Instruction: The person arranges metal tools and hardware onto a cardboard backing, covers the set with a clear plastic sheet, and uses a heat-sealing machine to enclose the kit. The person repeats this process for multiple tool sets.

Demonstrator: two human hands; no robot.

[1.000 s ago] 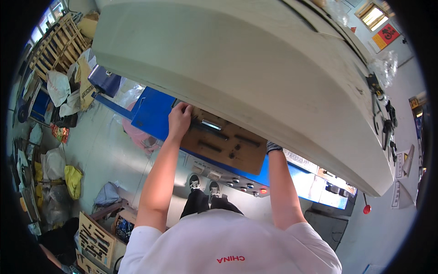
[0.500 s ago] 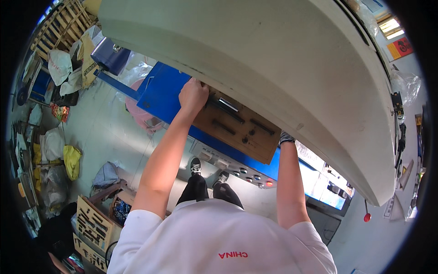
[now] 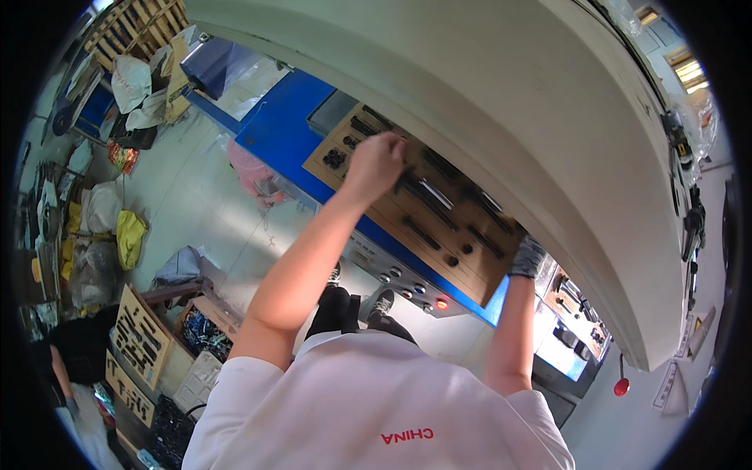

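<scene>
A brown board (image 3: 392, 215) set with black bars, silver-faced strips and round black pieces lies tilted across a blue machine table (image 3: 286, 117). My left hand (image 3: 377, 168) is bare and closed, its fingers curled down over the left part of the board. What they hold, if anything, is hidden. To its left on the board sits a cluster of round black pieces (image 3: 334, 158). At the board's right end is my right hand (image 3: 529, 257), in a dark grey glove, touching the edge. Its fingers are hidden. A large pale machine hood (image 3: 439, 86) overhangs the board's far side.
A control panel (image 3: 411, 286) with several buttons runs along the table front. Cut boards with black parts (image 3: 141, 337) stand lower left, near a co-worker's arm (image 3: 61, 372). Bags, one yellow (image 3: 131, 235), lie along the left. A red knob (image 3: 621, 387) hangs from the hood.
The view has shifted, and more of the board shows from under the hood. Its left end with round pieces is visible left of my left hand. My right hand remains at the right end.
</scene>
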